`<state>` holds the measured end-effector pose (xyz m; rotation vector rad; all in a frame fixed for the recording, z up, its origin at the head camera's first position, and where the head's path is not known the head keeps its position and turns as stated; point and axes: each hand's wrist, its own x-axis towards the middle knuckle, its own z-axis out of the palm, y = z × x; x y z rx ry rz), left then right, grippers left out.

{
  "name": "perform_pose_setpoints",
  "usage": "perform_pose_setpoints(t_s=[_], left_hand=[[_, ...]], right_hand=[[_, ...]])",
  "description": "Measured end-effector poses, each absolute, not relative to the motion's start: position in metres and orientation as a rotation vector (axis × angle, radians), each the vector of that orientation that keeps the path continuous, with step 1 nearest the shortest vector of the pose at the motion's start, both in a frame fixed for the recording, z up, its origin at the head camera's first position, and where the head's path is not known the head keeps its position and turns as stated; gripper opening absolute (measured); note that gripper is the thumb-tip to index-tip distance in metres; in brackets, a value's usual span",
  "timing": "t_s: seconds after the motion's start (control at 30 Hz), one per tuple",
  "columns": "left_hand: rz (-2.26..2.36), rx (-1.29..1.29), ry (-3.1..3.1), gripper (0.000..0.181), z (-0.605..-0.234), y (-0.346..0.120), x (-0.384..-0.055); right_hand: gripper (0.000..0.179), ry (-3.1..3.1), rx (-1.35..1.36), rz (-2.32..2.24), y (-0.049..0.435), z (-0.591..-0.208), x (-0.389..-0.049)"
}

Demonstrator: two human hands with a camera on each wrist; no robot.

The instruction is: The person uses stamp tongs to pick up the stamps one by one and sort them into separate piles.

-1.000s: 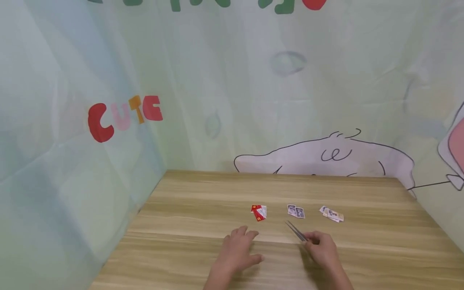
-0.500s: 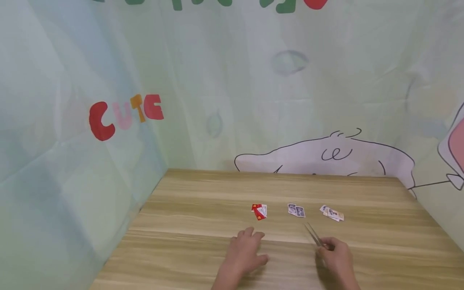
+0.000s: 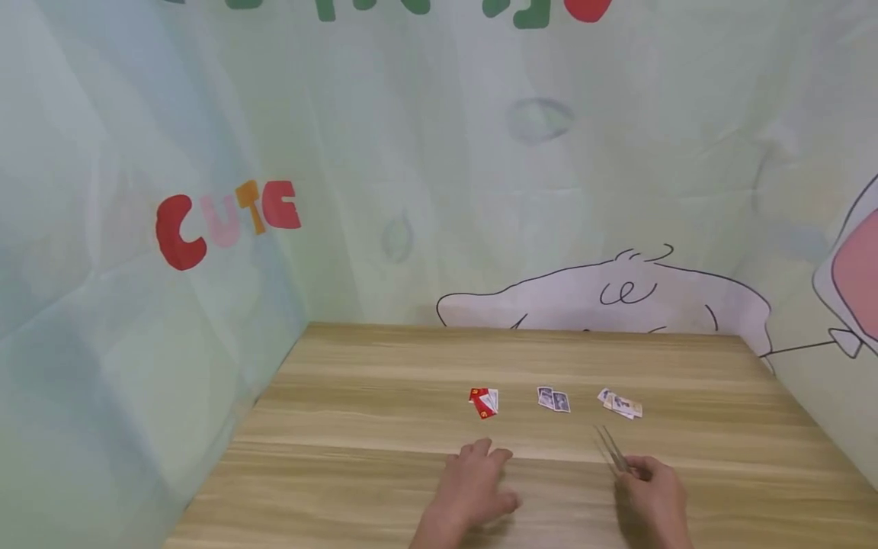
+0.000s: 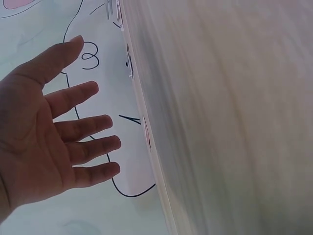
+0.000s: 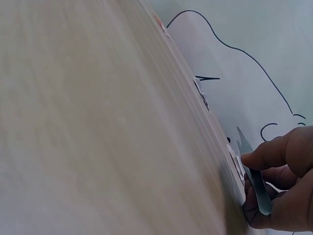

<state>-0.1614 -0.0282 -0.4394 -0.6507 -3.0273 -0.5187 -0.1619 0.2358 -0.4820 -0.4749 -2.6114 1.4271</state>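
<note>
My right hand (image 3: pixel 655 492) pinches a pair of metal tweezers (image 5: pixel 255 183) between thumb and fingers, the tips pointing away from me and slightly apart. Just beyond those tips lies the right-hand group of small printed stamps (image 3: pixel 623 404), white and tan, overlapping one another. Two grey-and-white stamps (image 3: pixel 553 399) overlap in the middle. On the left is a small pile of red and white stamps (image 3: pixel 484 402). My left hand (image 3: pixel 473 488) hovers palm down over the table with fingers spread and nothing in it; the left wrist view shows its bare palm (image 4: pixel 39 132).
The wood-grain table (image 3: pixel 357 427) extends to a fabric backdrop (image 3: pixel 411 152) at its back and left sides. Coloured "CUTE" letters (image 3: pixel 181 232) and a cartoon head outline (image 3: pixel 604 297) are printed on it.
The tweezers in my right hand have moved rightward, from in front of the middle stamps to in front of the right group. My left hand has drifted a little right. The stamps have stayed put.
</note>
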Motion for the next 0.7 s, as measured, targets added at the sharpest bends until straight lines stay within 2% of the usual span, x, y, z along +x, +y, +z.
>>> perform_pose_setpoints(t_s=[0.7], left_hand=[[-0.510,-0.726,-3.092,0.055,-0.441,-0.010,-0.156]], right_hand=[[0.034,-2.647,-0.556,1.422,0.256,-0.483,-0.162]])
